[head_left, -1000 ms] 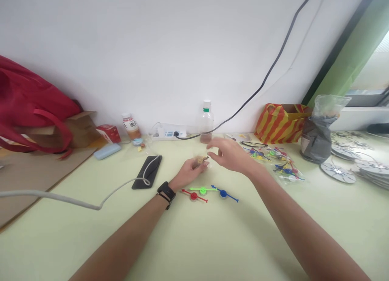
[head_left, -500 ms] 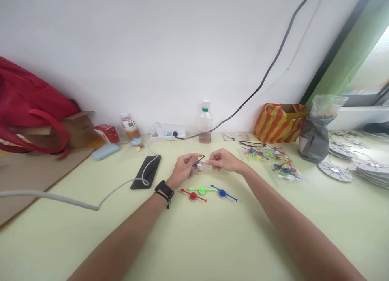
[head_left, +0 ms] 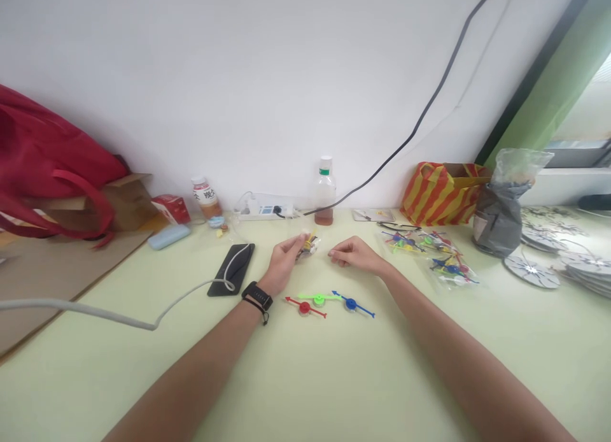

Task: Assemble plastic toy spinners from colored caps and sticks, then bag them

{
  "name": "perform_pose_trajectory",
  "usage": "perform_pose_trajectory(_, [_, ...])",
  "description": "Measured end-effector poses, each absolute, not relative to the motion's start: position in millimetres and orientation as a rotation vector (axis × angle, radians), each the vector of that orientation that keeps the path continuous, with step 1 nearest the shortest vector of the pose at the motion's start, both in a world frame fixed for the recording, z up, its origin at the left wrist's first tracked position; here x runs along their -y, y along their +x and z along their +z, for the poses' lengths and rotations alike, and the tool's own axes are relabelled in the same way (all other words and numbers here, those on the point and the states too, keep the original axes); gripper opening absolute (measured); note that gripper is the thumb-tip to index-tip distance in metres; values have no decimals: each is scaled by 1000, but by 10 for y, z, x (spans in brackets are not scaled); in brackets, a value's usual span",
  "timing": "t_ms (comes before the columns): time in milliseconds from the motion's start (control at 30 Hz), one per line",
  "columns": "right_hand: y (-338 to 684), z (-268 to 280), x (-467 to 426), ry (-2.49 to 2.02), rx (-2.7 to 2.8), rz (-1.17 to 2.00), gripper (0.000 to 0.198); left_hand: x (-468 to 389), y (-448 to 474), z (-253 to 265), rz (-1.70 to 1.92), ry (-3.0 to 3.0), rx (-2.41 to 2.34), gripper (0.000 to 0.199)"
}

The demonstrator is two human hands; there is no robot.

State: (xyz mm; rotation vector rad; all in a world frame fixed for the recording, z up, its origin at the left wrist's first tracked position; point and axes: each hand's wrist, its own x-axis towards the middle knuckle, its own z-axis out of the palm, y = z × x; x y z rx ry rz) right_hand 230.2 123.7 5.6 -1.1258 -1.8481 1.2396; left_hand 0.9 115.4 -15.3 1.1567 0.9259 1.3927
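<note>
Nearest, at 12 o'clock, lie a plastic red arrow [head_left: 304, 309], green arrow [head_left: 319, 299] and blue arrow [head_left: 351, 304], round-hubbed. Beyond, my left hand [head_left: 281, 265] pinches a clear, crinkled packet [head_left: 309, 246] at 12; my right hand [head_left: 357, 256], at 1, curls narrow. Farther, at 11, a bottle [head_left: 206, 200] reads "炭".

A small clear plastic bag [head_left: 309, 246], crinkled, is pinched in the left hand [head_left: 282, 263] above the bench [head_left: 329, 378], with yellow, dark and whitish pieces inside, too small to tell apart. Nearer the person lie three flat arrow spinners, each with a round hub: a red spinner [head_left: 304, 308] and a blue spinner [head_left: 351, 304], both slanting with heads toward the upper left, and between them a green spinner [head_left: 319, 299], nearly level, pointing left.
</note>
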Motion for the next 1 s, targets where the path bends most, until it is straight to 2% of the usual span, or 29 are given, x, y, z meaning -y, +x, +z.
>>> perform_pose_trajectory(200, [2319,20,-1238,-985,1785,1351,43,-1169,34,-182,1279,1091,-889,51])
perform_pose_trajectory(367, [2286,42,-1222,-952,1741,1424,46,-1170,50,-179,1357,1075,-910,51])
perform_pose_trajectory(567, [2260,-44,-1236,-958,1764,1413,36,-1143,16,-120,1330,1030,-867,46])
perform_pose_trajectory(733, [2323,-1,-1249,-976,1809,1295,30,-1109,21,-112,1253,1111,-859,46])
perform_pose_trajectory(867, [2303,130,-1238,-923,1740,1204,35,-1094,34,-136,1179,1235,-847,46])
perform_pose_trajectory(1000, [2206,176,-1236,-923,1722,1148,24,-1082,34,-128,1169,1239,-817,43])
